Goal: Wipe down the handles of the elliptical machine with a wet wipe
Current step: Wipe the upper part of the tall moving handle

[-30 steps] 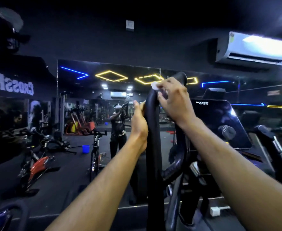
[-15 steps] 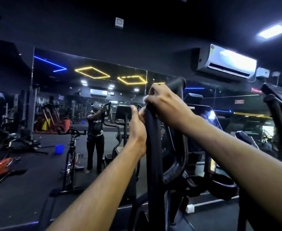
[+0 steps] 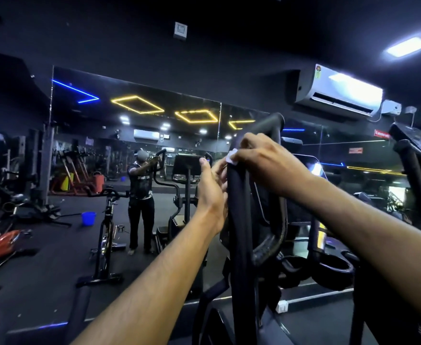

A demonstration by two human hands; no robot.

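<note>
High on the tall black padded handle (image 3: 239, 220) of the elliptical machine, both bare hands meet before a wall mirror (image 3: 134, 150).

Curled over the handle's upper part, the right hand (image 3: 261, 163) presses a small white wet wipe (image 3: 231, 155) against it, only a corner of the wipe showing past the fingers. The left hand (image 3: 210, 192) grips the same handle just below, from its left side, thumb raised. A blue bucket (image 3: 88, 217) and a black exercise bike (image 3: 106, 232) show in the mirror.
</note>
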